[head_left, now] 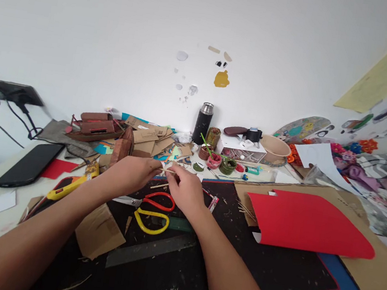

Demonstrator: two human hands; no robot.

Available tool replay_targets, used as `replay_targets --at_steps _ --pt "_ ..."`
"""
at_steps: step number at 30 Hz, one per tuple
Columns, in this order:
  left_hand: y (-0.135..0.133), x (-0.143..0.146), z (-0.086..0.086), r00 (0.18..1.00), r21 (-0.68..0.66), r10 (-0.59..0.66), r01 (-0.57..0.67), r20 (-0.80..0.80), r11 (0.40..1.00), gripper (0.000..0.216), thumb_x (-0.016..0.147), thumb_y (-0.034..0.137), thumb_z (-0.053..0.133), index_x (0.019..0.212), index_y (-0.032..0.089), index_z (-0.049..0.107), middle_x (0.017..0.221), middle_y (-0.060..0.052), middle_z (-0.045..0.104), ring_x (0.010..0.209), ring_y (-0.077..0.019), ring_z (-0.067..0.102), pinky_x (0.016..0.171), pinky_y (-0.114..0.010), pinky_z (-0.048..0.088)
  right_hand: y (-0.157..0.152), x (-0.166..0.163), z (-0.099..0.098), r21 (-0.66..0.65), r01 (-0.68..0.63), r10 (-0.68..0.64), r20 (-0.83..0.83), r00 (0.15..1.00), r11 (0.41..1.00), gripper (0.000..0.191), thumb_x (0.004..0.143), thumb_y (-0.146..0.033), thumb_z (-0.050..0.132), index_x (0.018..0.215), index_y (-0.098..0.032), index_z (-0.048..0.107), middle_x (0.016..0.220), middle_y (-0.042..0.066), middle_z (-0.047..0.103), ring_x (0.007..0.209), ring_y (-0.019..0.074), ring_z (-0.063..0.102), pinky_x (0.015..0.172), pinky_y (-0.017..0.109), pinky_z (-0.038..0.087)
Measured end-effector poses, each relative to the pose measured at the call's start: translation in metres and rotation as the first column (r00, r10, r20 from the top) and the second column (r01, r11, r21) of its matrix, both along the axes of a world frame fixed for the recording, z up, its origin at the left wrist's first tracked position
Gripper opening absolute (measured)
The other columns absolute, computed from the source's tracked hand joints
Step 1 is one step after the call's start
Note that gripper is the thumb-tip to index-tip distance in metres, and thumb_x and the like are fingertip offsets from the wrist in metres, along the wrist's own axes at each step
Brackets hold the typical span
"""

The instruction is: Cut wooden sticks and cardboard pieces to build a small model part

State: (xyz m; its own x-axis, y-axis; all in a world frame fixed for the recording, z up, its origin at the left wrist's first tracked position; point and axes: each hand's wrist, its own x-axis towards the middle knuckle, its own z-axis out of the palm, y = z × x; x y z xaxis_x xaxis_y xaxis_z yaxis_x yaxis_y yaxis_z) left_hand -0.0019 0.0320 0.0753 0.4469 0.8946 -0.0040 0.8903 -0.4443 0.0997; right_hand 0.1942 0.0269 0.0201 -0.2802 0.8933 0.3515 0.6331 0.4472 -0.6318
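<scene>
A thin wooden stick (168, 170) spans the small gap between my two hands above the far part of a black mat (235, 258). My left hand (135, 173) pinches its left end, fingers closed. The fingers of my right hand (186, 187) are closed on the right part of the stick. Just below my hands, scissors (137, 202) with one red and one yellow handle lie on the mat. A square of brown cardboard (100, 232) and a clear strip (152, 250) lie nearer to me. Beside my left forearm is a yellow utility knife (69, 188).
Red paper (309, 223) rests on cardboard (374, 274) at right. A black phone (30, 165) lies at left, near a brown model boat (96, 128). Along the wall stand a thermos (203, 124), paint jars (227, 165), a white box (242, 149) and cardboard scraps (146, 135).
</scene>
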Motion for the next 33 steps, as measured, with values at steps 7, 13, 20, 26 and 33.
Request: replay_targets --at_steps 7,13,20,26,33 --pt "-0.001 0.000 -0.007 1.000 0.016 -0.017 0.017 0.017 1.000 0.030 0.104 0.031 0.041 0.107 0.021 0.070 0.097 -0.012 0.080 0.085 -0.0251 0.076 0.075 -0.030 0.053 0.000 0.000 0.001 0.001 0.001 -0.002 0.109 0.994 1.000 0.017 0.105 -0.031 0.062 0.101 -0.023 0.076 0.097 0.008 0.080 0.086 0.0249 0.071 0.071 0.032 0.039" --pt "0.001 -0.001 -0.014 0.997 0.033 -0.071 0.072 -0.043 0.997 0.034 0.106 0.029 0.036 0.109 0.018 0.068 0.102 -0.015 0.078 0.087 -0.0267 0.075 0.076 -0.033 0.054 -0.002 0.000 0.006 -0.018 0.000 0.003 0.171 0.985 1.000 0.020 0.107 -0.032 0.060 0.099 -0.022 0.075 0.098 0.010 0.081 0.087 0.0257 0.072 0.070 0.032 0.037" --pt "-0.001 0.003 -0.010 0.992 0.012 -0.066 0.067 -0.112 0.998 0.031 0.108 0.029 0.039 0.107 0.017 0.068 0.104 -0.014 0.078 0.095 -0.0302 0.076 0.076 -0.036 0.054 -0.005 -0.001 0.012 -0.063 0.033 -0.013 0.298 0.954 0.997 0.024 0.109 -0.035 0.056 0.104 -0.022 0.075 0.102 0.009 0.081 0.092 0.0246 0.073 0.073 0.031 0.040" --pt "-0.001 0.005 -0.014 0.977 0.035 -0.078 0.087 -0.200 0.996 0.032 0.110 0.029 0.037 0.115 0.016 0.066 0.112 -0.013 0.078 0.097 -0.0294 0.077 0.074 -0.034 0.054 -0.005 -0.002 0.013 -0.085 0.057 -0.024 0.350 0.937 0.995 0.027 0.110 -0.039 0.052 0.109 -0.023 0.075 0.106 0.009 0.081 0.096 0.0243 0.073 0.077 0.031 0.043" --pt "-0.002 0.008 -0.011 0.971 0.027 -0.042 0.050 -0.234 0.998 0.030 0.110 0.031 0.041 0.113 0.016 0.066 0.111 -0.013 0.078 0.099 -0.0301 0.077 0.073 -0.034 0.054 -0.005 -0.001 0.011 -0.056 0.047 -0.024 0.355 0.935 0.997 0.028 0.111 -0.037 0.052 0.103 -0.021 0.074 0.105 0.008 0.080 0.097 0.0231 0.073 0.076 0.030 0.043"
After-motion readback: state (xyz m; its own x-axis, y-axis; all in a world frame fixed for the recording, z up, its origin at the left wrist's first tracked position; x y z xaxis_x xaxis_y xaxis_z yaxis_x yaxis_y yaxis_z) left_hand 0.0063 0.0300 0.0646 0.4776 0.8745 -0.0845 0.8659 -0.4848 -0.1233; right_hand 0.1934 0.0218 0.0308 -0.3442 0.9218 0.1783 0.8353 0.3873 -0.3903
